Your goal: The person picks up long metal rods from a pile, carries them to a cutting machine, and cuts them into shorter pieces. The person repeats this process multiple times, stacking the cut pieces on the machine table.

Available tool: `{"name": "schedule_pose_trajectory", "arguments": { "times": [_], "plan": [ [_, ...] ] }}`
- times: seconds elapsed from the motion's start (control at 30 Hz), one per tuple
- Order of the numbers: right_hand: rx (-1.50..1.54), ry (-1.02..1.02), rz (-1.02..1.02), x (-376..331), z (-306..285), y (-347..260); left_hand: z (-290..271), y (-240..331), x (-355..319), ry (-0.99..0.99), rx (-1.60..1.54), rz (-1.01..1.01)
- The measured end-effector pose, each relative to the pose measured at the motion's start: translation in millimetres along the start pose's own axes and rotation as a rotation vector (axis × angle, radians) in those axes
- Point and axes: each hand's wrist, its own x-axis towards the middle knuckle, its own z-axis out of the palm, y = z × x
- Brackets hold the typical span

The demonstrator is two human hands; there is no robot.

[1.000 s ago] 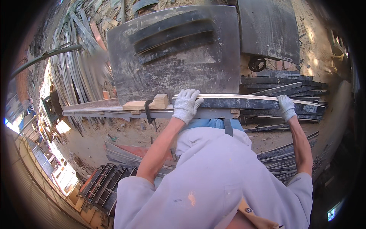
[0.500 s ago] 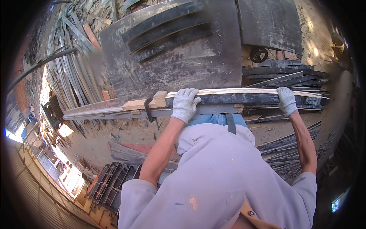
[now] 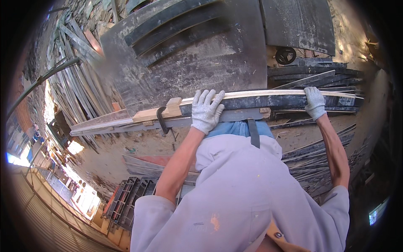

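A long, slightly curved plywood strip [image 3: 260,102] with a dark face and pale layered edges lies across in front of me, along the near edge of a worn dark table [image 3: 201,69]. My left hand [image 3: 206,112], in a pale grey knitted glove, rests on the strip's left part with its fingers spread. At the right part, my right hand [image 3: 314,103], gloved alike, has its fingers wrapped over the strip. Left of my left hand, a wooden block [image 3: 151,114] sits on a grey rail [image 3: 105,127], held by a dark clamp [image 3: 161,121].
Several curved dark strips [image 3: 176,29] lie on the table's far part. Long wood offcuts [image 3: 77,90] are heaped at left, and dark strips [image 3: 310,77] are stacked at right below a black handwheel [image 3: 285,55]. Metal frames [image 3: 130,197] stand lower left.
My left fingers have straightened and spread on the strip. The right hand stays on the strip, slightly higher in the picture. The whole view has shifted a little.
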Motion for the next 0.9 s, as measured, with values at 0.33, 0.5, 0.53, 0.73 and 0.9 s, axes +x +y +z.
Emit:
{"name": "schedule_pose_trajectory", "arguments": {
  "times": [0.33, 0.5, 0.53, 0.73, 0.9],
  "plan": [
    [-0.095, 0.057, -0.013, -2.3, 0.8, -19.0, 17.1, -0.3, -0.9, 0.093, 0.035, -0.053],
    [-0.164, 0.054, 0.044, 2.6, 14.0, -27.9, 18.2, 1.3, -1.0, 0.153, 0.049, -0.011],
    [-0.164, 0.091, 0.033, 4.4, 15.9, -30.4, 21.1, 1.6, -0.7, 0.171, 0.06, -0.012],
    [-0.252, 0.038, 0.054, 10.4, -5.3, -49.7, 26.3, 0.5, -9.3, 0.186, 0.127, -0.027],
    [-0.268, 0.072, 0.046, 9.2, -10.4, -50.9, 32.0, 1.1, -10.2, 0.2, 0.149, -0.035]
  ]
}}
